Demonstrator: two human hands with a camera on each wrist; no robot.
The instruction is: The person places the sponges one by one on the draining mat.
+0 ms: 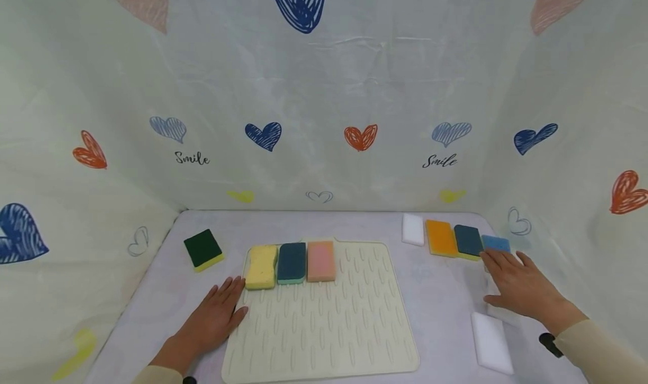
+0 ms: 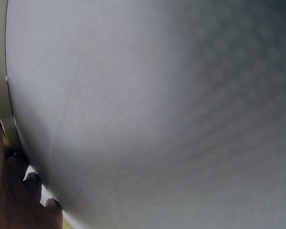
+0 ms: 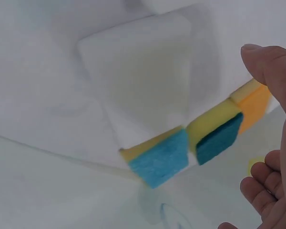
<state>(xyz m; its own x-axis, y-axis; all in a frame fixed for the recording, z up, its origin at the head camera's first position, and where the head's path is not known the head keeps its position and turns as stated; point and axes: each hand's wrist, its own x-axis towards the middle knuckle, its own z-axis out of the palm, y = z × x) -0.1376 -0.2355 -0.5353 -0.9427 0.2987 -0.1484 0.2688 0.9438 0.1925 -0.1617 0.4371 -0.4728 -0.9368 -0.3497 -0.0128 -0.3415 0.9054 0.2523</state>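
My left hand point(image 1: 212, 319) lies with straight fingers at the left edge of the cream ridged mat point(image 1: 324, 333), fingertips right by a yellow wavy-sided sponge point(image 1: 261, 267). On the mat beside that sponge are a dark blue-topped sponge point(image 1: 291, 263) and a pink sponge point(image 1: 321, 261). My right hand point(image 1: 526, 287) is over the right side of the table, fingers extended and thumb apart. Its fingertips overlap a blue-topped sponge point(image 1: 496, 243) in the head view. The right wrist view shows a white block point(image 3: 138, 81) beside that blue sponge point(image 3: 162, 157).
A dark green and yellow sponge point(image 1: 203, 250) lies left of the mat. Along the back right are a white sponge point(image 1: 413, 230), an orange one point(image 1: 441, 238) and a dark teal one point(image 1: 468, 241). Another white block point(image 1: 492, 343) lies nearer the front. Heart-printed curtains point(image 1: 314, 91) surround the table.
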